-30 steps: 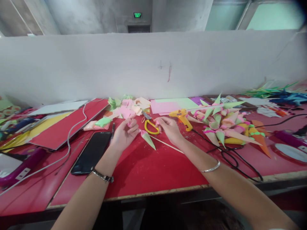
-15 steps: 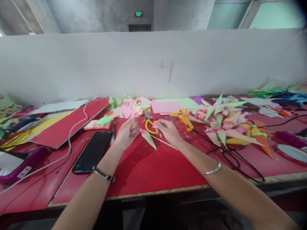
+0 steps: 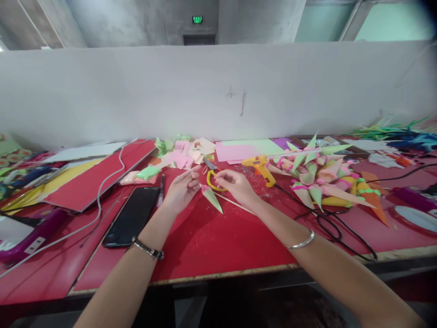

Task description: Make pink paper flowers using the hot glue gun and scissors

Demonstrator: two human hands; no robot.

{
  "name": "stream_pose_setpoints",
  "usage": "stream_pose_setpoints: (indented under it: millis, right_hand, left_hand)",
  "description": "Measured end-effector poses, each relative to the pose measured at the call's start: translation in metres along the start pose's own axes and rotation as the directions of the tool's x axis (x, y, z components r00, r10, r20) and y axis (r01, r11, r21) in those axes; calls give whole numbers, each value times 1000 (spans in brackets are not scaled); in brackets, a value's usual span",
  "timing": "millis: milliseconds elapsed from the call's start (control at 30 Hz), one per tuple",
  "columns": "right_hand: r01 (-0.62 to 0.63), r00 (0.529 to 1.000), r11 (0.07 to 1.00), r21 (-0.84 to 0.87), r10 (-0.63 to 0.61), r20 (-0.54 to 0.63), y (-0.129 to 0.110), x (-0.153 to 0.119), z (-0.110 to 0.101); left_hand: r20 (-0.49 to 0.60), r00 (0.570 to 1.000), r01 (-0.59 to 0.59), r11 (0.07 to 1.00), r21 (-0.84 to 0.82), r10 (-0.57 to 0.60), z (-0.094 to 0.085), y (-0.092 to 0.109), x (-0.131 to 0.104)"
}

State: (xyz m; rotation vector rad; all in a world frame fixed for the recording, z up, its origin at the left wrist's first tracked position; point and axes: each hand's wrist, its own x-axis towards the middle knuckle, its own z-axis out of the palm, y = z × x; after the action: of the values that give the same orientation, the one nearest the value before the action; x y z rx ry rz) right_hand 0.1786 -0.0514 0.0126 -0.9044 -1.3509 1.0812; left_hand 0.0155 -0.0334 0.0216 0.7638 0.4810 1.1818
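Note:
My left hand (image 3: 183,189) is over the red table left of a small green paper cone (image 3: 213,200) with a pink top. Its fingers are bent together; anything between them is too small to make out. My right hand (image 3: 237,186) is beside the yellow handles of the scissors (image 3: 213,181), thumb and fingertips together, and whatever they pinch cannot be made out. A thin pale stick (image 3: 234,203) lies under the right wrist, running beside the cone. Right of my right hand lies a yellow glue gun (image 3: 261,168).
A black phone (image 3: 131,217) and a pen (image 3: 160,190) lie left. Coloured paper pieces (image 3: 182,155) and bagged clay (image 3: 148,172) sit behind. A heap of paper cones (image 3: 319,175) and a looping black cord (image 3: 336,228) are on the right.
The pink bit that showed at my right fingertips is no longer visible there. My left fingers have straightened a little, and my right fingers have shifted slightly left.

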Motion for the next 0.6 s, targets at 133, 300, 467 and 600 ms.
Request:
stream_pose_setpoints:
  millis: [133,300,467,600]
  right_hand:
    - [-83,994,996,9,82,75,-2,-2,1]
    - [-51,998,994,-97,54,28,-6,-4,0]
    - [-43,998,999,9,42,49,-2,-1,-1]
    - [-131,986,990,-43,135,96,-3,-3,0]
  left_hand:
    - [11,1000,-10,999,43,10,-2,0,0]
    - [-8,1000,22,995,94,-21,1,-1,-2]
    - [13,997,76,986,148,-79,1,-2,-2]
    - [14,994,101,979,178,-105,-1,-2,-1]
